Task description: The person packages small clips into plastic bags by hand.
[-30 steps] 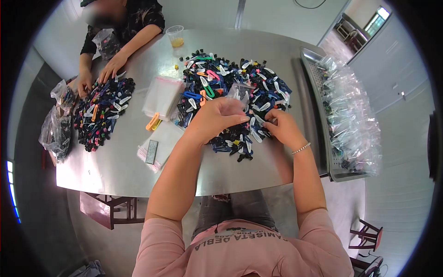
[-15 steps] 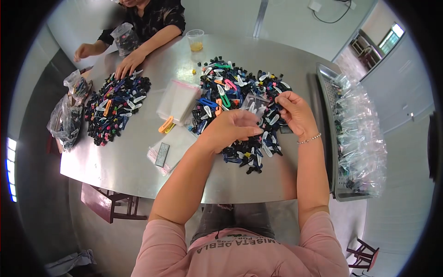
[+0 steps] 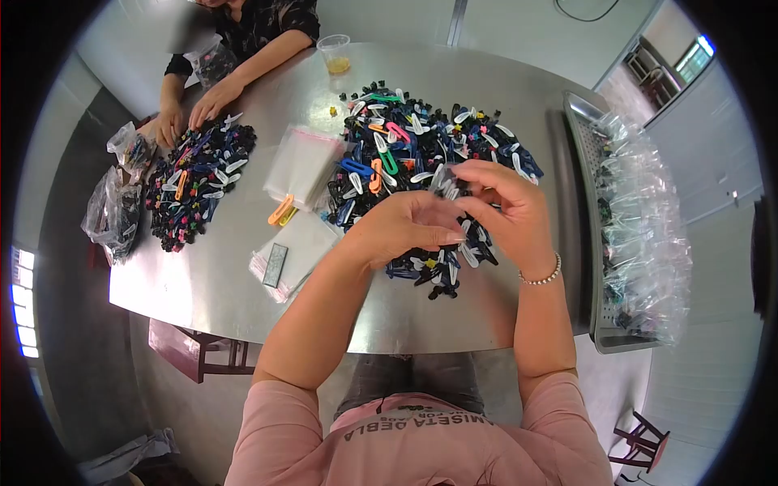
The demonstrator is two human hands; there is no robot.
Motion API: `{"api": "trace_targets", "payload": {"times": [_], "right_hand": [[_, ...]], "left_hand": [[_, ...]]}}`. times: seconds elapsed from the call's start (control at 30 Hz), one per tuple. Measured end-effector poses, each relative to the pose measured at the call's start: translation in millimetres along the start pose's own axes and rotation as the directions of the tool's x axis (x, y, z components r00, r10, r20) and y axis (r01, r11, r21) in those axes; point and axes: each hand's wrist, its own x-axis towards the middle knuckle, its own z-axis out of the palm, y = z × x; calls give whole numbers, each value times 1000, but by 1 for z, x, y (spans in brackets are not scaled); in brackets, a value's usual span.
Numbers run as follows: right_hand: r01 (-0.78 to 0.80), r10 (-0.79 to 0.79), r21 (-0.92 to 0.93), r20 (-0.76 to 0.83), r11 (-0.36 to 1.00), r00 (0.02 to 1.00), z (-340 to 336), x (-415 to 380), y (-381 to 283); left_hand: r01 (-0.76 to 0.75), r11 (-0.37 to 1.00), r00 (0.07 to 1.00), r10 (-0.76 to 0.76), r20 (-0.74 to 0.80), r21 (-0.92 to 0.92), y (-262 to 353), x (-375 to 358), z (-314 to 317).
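Observation:
Between my hands is a small clear plastic bag (image 3: pixel 445 183) with pale clips showing through it. My left hand (image 3: pixel 405 229) is curled round the bag's lower left side, its far fingers partly hidden. From the right, my right hand (image 3: pixel 512 212) reaches over the bag with bent fingers and thumb by its edge; what they pinch is too small to make out. Both hands are above a large pile of hair clips (image 3: pixel 417 146) in black, blue, white and other colours.
Stacked clear bags (image 3: pixel 301 166), loose bags (image 3: pixel 304 243) and a dark strip (image 3: pixel 275 265) lie left. A co-worker's hands (image 3: pixel 212 105) touch another clip pile (image 3: pixel 198 182). A cup (image 3: pixel 334 57) stands behind; a metal tray (image 3: pixel 596 312) holds filled bags (image 3: pixel 644 235).
My right hand has moved left and turned inward, closer to the bag and my left hand. The co-worker's other hand has come to the clip pile. The view has shifted slightly.

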Motion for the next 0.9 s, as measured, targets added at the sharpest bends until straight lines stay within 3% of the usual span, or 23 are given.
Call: {"api": "trace_targets", "payload": {"times": [0.23,0.3,0.33,0.4,0.5,0.53,0.57,0.63,0.67,0.7,0.73,0.77,0.83,0.9], "right_hand": [[-20,23,28,-108,999,994,4,-3,3],[126,-76,188,-255,974,964,9,-2,7],[120,-70,190,-255,974,964,8,-2,7],[285,-327,-338,-75,897,942,3,0,4],[254,-294,-281,-109,925,950,0,0,2],[145,-199,-262,-194,954,961,-6,-2,-1],[145,-199,-264,-193,954,961,-12,-2,1],[-53,5,-160,-286,986,958,-30,-3,7],[-287,241,-247,-200,925,950,-42,-6,9],[-286,240,-249,-200,925,950,-50,-8,14],[-304,341,-445,5,842,940,-56,-11,21],[-261,463,-625,182,736,867,-59,-13,28],[-230,494,-692,208,685,844,-50,-13,32],[-320,613,-751,139,577,778,-38,-9,32]], "left_hand": [[4,1000,1000,-4,-7,-8,2,-1,3],[-6,1000,1000,6,8,6,0,0,2],[-20,1000,1000,20,23,21,-1,0,1],[-37,999,999,35,35,40,-2,1,2],[-53,998,998,52,42,15,-2,2,0],[-30,1000,1000,30,-2,4,0,1,0],[-9,1000,999,9,-46,-7,2,0,-1],[-47,999,995,46,-93,-8,3,-1,-3],[-48,999,991,47,-122,-3,5,-2,-4],[-47,999,988,46,-150,3,7,-3,-4],[-48,999,988,48,-147,3,7,-3,-5],[-50,999,988,49,-149,-5,6,-2,-7],[-57,998,988,54,-147,-11,5,-1,-9],[-65,998,986,63,-154,-6,3,0,-10]]}}
